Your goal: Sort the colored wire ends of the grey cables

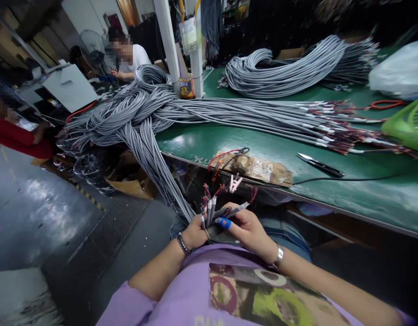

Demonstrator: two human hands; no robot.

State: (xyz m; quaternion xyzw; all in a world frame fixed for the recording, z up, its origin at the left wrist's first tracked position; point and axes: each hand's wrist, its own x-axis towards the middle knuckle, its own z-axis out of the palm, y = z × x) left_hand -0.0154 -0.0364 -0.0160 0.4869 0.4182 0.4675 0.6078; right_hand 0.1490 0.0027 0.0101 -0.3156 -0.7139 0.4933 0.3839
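Note:
Several grey cables (211, 209) stand up from my left hand (196, 232), which is closed around them near their stripped ends. Thin red and dark wires stick out of the cable tips. My right hand (251, 228), with blue tape round its thumb, pinches one grey cable end (239, 208) that points up to the right. Both hands are close together over my lap. From the left hand a long grey cable bundle (161, 170) runs up to the heap on the bench. A pink clip (235, 184) hangs at the bench edge just beyond my hands.
On the green bench (195, 140) lie a large cable heap (127, 106), a coiled cable bundle (283, 74), black-handled snips (320, 165), a taped wooden board (253, 168) and a green basket (407, 124). A cardboard box (132, 179) stands below. Two people (136, 56) are at the left.

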